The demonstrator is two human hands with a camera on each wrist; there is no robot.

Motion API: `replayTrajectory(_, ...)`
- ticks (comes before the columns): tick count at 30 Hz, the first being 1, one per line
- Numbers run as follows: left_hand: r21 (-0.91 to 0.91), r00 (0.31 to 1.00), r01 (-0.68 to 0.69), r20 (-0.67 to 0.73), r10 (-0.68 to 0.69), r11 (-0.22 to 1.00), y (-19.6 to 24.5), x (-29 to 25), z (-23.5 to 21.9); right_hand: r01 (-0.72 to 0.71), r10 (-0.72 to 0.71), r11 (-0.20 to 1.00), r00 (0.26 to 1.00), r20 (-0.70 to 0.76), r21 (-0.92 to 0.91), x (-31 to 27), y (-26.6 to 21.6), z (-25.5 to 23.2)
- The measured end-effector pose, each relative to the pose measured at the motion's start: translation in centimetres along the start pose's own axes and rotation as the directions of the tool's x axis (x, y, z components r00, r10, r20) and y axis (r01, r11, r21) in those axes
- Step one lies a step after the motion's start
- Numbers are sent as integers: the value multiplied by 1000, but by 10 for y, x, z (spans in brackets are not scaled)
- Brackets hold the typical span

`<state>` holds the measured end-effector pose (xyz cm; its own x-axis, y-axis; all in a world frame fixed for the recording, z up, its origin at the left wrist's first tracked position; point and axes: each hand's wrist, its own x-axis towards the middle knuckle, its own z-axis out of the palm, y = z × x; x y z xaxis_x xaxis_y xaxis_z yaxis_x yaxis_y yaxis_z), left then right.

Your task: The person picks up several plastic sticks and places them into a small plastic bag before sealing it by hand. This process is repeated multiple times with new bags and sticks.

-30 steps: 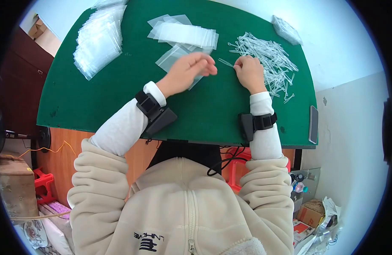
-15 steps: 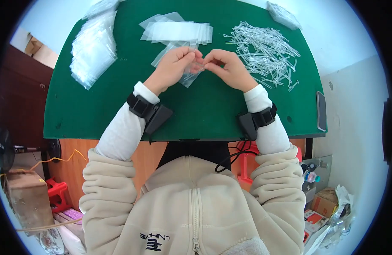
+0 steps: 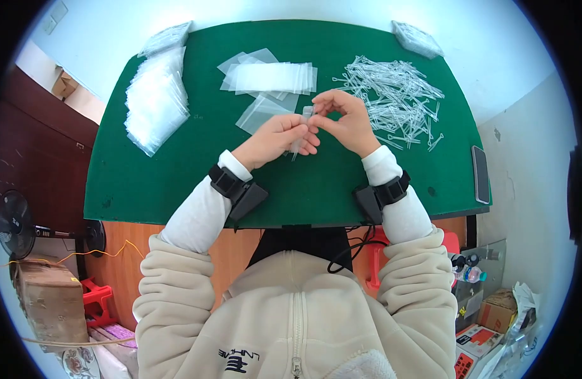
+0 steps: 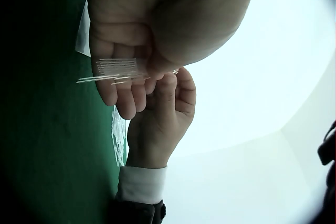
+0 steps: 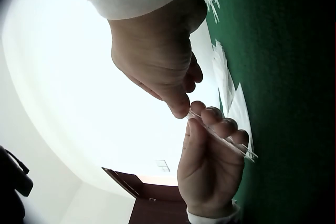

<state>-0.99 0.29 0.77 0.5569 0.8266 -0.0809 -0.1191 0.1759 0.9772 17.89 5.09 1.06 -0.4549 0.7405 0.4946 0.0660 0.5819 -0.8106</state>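
Observation:
My left hand (image 3: pixel 277 140) holds a small bundle of thin clear plastic sticks (image 4: pixel 116 68) between thumb and fingers. They lie side by side in a row across the fingers, and one or two poke out beyond the rest. At the upper end of the bundle, my right hand (image 3: pixel 349 124) pinches with thumb and forefinger, its fingertips right at the left thumb. Right of the hands lies a loose pile of similar clear sticks with looped ends (image 3: pixel 395 95). Behind the left hand are flat clear plastic bags (image 3: pixel 265 77), loosely overlapped.
A fanned stack of clear bags (image 3: pixel 155 104) covers the left of the green table (image 3: pixel 196 183). Clear packs (image 3: pixel 417 39) sit at the back right corner and more packs (image 3: pixel 166 38) at the back left. A phone (image 3: pixel 480 174) lies at the right edge.
The right hand has come left from the stick pile, bringing a stick to the left hand. Both hands now meet in front of the bags. The head view has tilted up slightly.

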Motion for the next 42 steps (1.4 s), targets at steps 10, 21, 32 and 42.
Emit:
replayTrajectory(10, 344, 939, -303, -53, 341, 889, -18, 7, 7, 98, -98, 995, 995, -19, -29, -1, -6, 2)
replayTrajectory(21, 576, 938, -252, -54, 343, 778, -16, 9, 1, -83, 82, 996, 996, 37, 20, -4, -14, 0)
replayTrajectory(32, 492, 954, -260, -1, 299, 831, -12, 5, -2, -70, 69, 997, 997, 36, 39, -3, -9, -2)
replayTrajectory(42, 338, 967, -254, 74, 243, 906, -15, 8, -7, -137, 128, 984, 988, 87, 114, -2, -5, -3)
